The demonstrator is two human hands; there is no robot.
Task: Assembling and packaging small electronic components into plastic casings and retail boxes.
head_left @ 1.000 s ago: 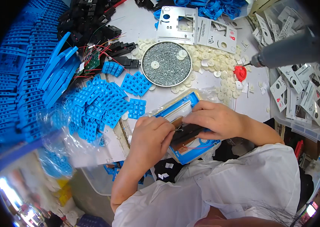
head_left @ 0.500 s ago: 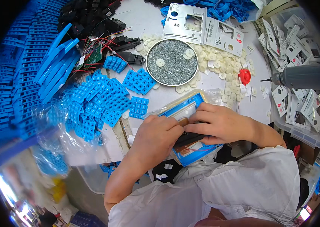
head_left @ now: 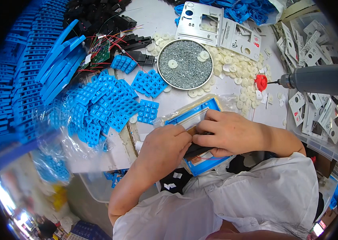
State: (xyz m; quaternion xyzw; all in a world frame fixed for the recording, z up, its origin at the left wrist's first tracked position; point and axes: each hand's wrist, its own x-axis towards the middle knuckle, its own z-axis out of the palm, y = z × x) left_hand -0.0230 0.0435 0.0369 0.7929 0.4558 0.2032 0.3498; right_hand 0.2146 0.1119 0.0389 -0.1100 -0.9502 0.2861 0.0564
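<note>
A blue rectangular plastic casing [head_left: 204, 167] lies tilted on clear wrapping at the table's front edge, below the hands. Across its middle sits a black oblong part [head_left: 196, 151], with thin red wires on its near side and a brown piece [head_left: 193, 131] beside it. My left hand [head_left: 166, 146] closes over the left end of the black part, fingers bent. From the right, my right hand [head_left: 231, 132] pinches at the same part with curled fingers. Both sets of fingertips nearly meet, hiding most of the black part and the exact contact.
Beyond the casing stands a round tin of small screws [head_left: 185, 66], with pale plastic discs [head_left: 233, 68] scattered around. Blue keypads [head_left: 109, 104] heap up at left. An electric screwdriver [head_left: 317, 80] juts in from the right, above a clear bin of silver panels [head_left: 333, 140].
Both hands stay at the casing, fingers shifting slightly around the black part, of which less shows now. The whole view has moved a little.
</note>
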